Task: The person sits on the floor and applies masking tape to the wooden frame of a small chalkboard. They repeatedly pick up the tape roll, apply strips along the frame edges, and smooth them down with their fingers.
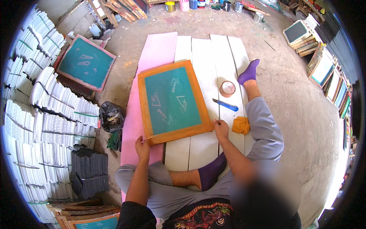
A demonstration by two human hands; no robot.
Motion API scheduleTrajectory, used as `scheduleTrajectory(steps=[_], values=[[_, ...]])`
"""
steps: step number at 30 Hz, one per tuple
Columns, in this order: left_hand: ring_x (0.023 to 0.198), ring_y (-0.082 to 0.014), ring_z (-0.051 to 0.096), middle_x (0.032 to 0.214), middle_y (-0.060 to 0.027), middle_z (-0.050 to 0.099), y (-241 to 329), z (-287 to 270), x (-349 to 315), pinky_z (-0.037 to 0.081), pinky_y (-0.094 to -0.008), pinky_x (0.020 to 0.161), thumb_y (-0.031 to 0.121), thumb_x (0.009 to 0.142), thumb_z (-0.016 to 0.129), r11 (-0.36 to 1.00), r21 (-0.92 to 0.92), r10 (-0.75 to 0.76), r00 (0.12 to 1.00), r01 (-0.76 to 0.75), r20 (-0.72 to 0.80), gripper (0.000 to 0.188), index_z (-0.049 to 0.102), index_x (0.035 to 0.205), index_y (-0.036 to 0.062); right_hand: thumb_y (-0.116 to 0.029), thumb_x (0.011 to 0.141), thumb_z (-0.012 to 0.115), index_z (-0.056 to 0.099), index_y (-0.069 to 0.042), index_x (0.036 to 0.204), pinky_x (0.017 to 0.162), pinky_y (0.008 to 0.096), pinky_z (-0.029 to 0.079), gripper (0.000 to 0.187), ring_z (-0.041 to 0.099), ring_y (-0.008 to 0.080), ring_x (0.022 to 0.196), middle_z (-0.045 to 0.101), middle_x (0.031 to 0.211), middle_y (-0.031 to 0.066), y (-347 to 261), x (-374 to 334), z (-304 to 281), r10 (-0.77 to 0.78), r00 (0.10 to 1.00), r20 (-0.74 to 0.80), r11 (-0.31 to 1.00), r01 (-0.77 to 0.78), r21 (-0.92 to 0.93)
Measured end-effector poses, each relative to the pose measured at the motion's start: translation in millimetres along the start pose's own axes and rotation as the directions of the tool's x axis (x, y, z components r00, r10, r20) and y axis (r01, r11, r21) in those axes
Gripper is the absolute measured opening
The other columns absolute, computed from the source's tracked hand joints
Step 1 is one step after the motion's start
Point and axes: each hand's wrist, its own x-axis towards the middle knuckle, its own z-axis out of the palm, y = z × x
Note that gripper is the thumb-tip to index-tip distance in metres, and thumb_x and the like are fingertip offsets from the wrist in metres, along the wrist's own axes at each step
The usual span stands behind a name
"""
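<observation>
**Gripping a printing screen on a workshop floor**

Seen from the head camera, a person sits on pale boards (206, 68) laid over a dirt floor, one leg folded in, the other stretched out in a purple sock (249, 72). Both hands rest on the near edge of a wooden-framed screen with green mesh (173, 101), which lies flat across a pink board (156, 49) and the white ones, tilted slightly clockwise. The left hand (143, 147) holds the frame's near left corner, fingers curled narrowly around the wood. The right hand (220, 129) pinches the near right corner, fingers close together on the frame. Just beside that hand lies a crumpled orange cloth (241, 125); a blue-handled tool (225, 105) and a roll of brown tape (227, 88) sit further out on the boards. A second green screen (84, 63) lies to the left, near stacks of white sheets (42, 99) and a black bag (111, 116).
</observation>
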Motion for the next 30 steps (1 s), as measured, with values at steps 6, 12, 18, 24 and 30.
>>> scheduleTrajectory(steps=[6, 12, 18, 24, 30], values=[[0.117, -0.0339, 0.063, 0.127, -0.0249, 0.064, 5, 0, -4, 0.050, -0.0411, 0.100, 0.019, 0.097, 0.065, 0.998, -0.055, -0.033, 0.999, 0.033, -0.010, 0.044, 0.061, 0.132, -0.0067, -0.041, 0.097, 0.065, 0.070, 0.002, 0.097, 0.082, 0.0478, 0.053, 0.043, 0.071, 0.0396, 0.090, 0.073, 0.093, 0.0219, 5, 1, 8, 0.047, 0.998, -0.044, 0.997, -0.050, -0.060], [0.116, -0.0342, 0.065, 0.128, -0.0252, 0.064, 2, 2, -4, 0.051, -0.0410, 0.099, 0.018, 0.097, 0.065, 0.996, -0.078, -0.045, 0.999, 0.044, -0.010, 0.043, 0.062, 0.132, -0.0053, -0.041, 0.096, 0.066, 0.071, -0.002, 0.097, 0.081, 0.0493, 0.053, 0.038, 0.069, 0.0389, 0.090, 0.072, 0.093, 0.0189, 6, 1, 14, 0.043, 0.994, -0.097, 0.986, -0.057, -0.156], [0.109, -0.0328, 0.066, 0.123, -0.0246, 0.066, 12, 0, -6, 0.052, -0.0414, 0.095, 0.018, 0.096, 0.065, 0.999, -0.017, -0.044, 0.999, 0.044, -0.008, 0.041, 0.064, 0.130, -0.0045, -0.040, 0.095, 0.068, 0.071, -0.005, 0.097, 0.080, 0.0499, 0.054, 0.035, 0.070, 0.0380, 0.092, 0.072, 0.098, 0.0163, -1, -3, 12, 0.032, 0.996, -0.087, 0.970, -0.052, -0.237], [0.107, -0.0350, 0.066, 0.116, -0.0242, 0.068, 10, 3, -4, 0.052, -0.0438, 0.094, 0.019, 0.094, 0.066, 0.997, 0.006, -0.075, 0.997, 0.075, -0.016, 0.041, 0.064, 0.129, -0.0034, -0.037, 0.093, 0.072, 0.058, -0.010, 0.113, 0.076, 0.0489, 0.053, 0.037, 0.071, 0.0360, 0.087, 0.072, 0.090, 0.0154, -11, -5, 9, 0.086, 0.991, -0.102, 0.960, -0.110, -0.257], [0.109, -0.0371, 0.065, 0.115, -0.0249, 0.068, 16, 7, -3, 0.051, -0.0450, 0.096, 0.019, 0.094, 0.063, 0.996, 0.077, -0.042, 0.999, 0.044, -0.032, 0.043, 0.063, 0.130, -0.0044, -0.035, 0.096, 0.068, 0.055, -0.008, 0.120, 0.082, 0.0502, 0.054, 0.038, 0.071, 0.0406, 0.097, 0.072, 0.102, 0.0215, 0, 6, 3, 0.105, 0.993, -0.053, 0.962, -0.115, -0.248]])
